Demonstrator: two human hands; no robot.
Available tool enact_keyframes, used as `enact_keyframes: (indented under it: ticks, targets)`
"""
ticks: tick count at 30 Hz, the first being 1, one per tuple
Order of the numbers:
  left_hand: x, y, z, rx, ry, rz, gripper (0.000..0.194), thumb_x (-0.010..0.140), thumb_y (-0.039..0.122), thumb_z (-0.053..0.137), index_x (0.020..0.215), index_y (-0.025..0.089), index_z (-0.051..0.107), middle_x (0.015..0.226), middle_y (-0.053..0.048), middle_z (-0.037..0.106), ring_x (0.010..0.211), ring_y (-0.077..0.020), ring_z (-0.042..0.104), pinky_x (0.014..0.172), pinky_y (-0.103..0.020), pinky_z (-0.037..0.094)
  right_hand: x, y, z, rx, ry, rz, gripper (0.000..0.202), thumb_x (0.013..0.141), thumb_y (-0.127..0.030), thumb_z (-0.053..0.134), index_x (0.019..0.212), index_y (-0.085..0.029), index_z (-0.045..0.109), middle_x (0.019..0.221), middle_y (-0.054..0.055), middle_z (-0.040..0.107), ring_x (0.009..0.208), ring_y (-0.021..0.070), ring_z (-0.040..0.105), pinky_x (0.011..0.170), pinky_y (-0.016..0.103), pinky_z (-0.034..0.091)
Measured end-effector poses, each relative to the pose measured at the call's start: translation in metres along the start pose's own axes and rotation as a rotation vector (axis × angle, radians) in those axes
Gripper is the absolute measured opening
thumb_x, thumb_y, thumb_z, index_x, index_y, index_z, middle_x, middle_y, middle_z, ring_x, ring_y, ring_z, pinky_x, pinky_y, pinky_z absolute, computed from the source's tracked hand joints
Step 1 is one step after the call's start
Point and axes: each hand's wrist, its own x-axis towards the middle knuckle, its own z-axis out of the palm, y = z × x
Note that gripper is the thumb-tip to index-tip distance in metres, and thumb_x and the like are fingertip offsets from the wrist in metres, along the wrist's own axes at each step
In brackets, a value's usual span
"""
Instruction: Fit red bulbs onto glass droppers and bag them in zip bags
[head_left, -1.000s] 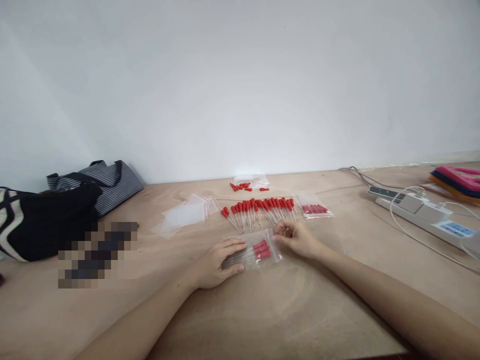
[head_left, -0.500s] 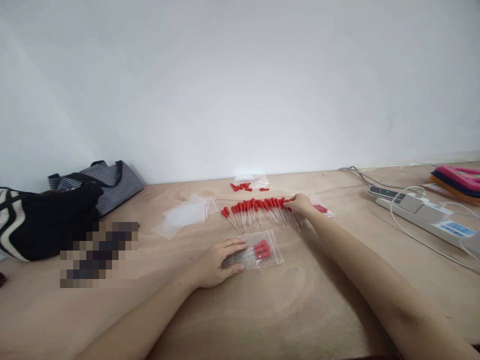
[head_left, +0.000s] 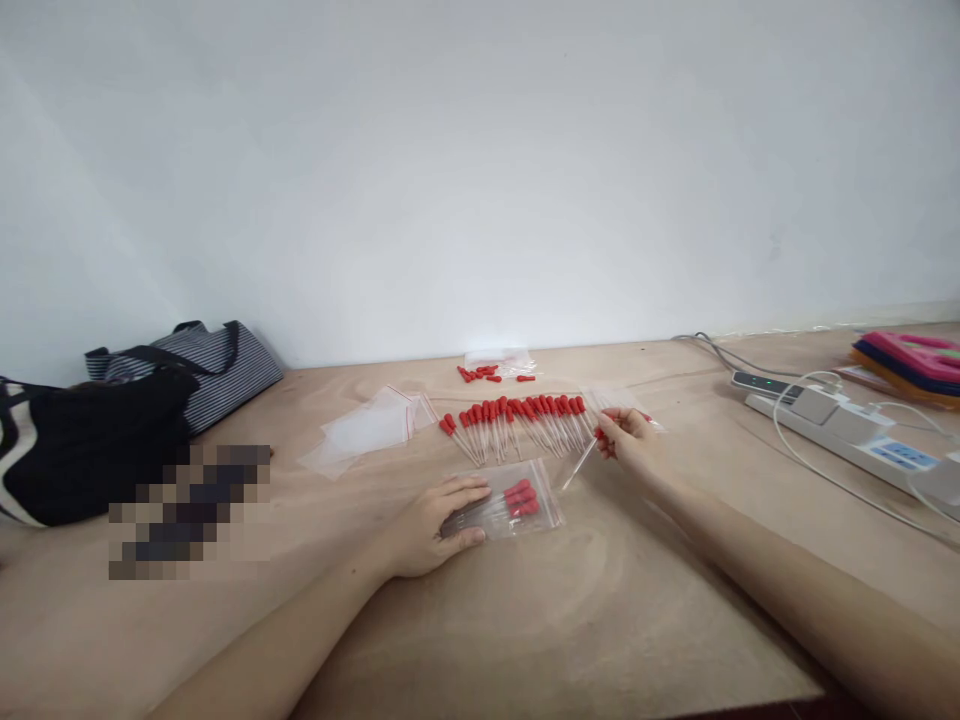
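Right hand back with dropper

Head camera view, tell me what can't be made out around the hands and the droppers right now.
- Head view: a pixelated block blurs whatever lies beside the black bag.
- The left hand covers the near end of the zip bag, so its dropper count is unclear.
- The right hand hides most of the filled bag behind it, and the red bulb of the dropper it holds.
- The power strip labels are too small.

Plywood table: dropper row, zip bags, handbags, power strip.
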Motion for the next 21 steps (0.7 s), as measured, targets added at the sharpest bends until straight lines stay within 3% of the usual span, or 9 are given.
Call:
enact_keyframes:
  ticks: [5, 14, 21]
  targets:
    - [0.0, 0.0, 0.001, -0.007, 0.016, 0.001, 0.045, 0.081, 0.042, 0.048, 0.122, 0.026, 0.044, 0.13, -0.003, 0.043, 0.119, -0.0213, 0.038, 0.1, -0.039, 0.032, -0.027, 0.006, 0.01, 0.08, -0.014, 0.018, 0.037, 0.063, -0.047, 0.06, 0.083, -0.021, 0.043, 0.059, -0.003, 0.053, 0.047, 0.0102, 0.05, 0.043, 0.023, 0.042]
    - [-0.001, -0.002, 0.0, 0.005, 0.001, -0.009, 0.046, 0.081, 0.044, 0.047, 0.123, 0.026, 0.043, 0.131, -0.003, 0.042, 0.12, -0.0214, 0.037, 0.1, -0.039, 0.03, -0.032, 0.004, 0.011, 0.15, -0.014, 0.057, 0.036, 0.063, -0.044, 0.062, 0.084, -0.021, 0.043, 0.059, -0.004, 0.053, 0.046, 0.0094, 0.05, 0.043, 0.023, 0.042]
    - [-0.002, -0.003, 0.001, 0.028, -0.018, -0.027, 0.05, 0.08, 0.047, 0.047, 0.124, 0.025, 0.041, 0.133, -0.004, 0.039, 0.121, -0.0215, 0.035, 0.101, -0.039, 0.03, -0.058, 0.0, 0.018, 0.234, -0.164, 0.194, 0.034, 0.063, -0.041, 0.066, 0.08, -0.02, 0.046, 0.061, -0.003, 0.057, 0.053, 0.0108, 0.056, 0.053, 0.025, 0.048]
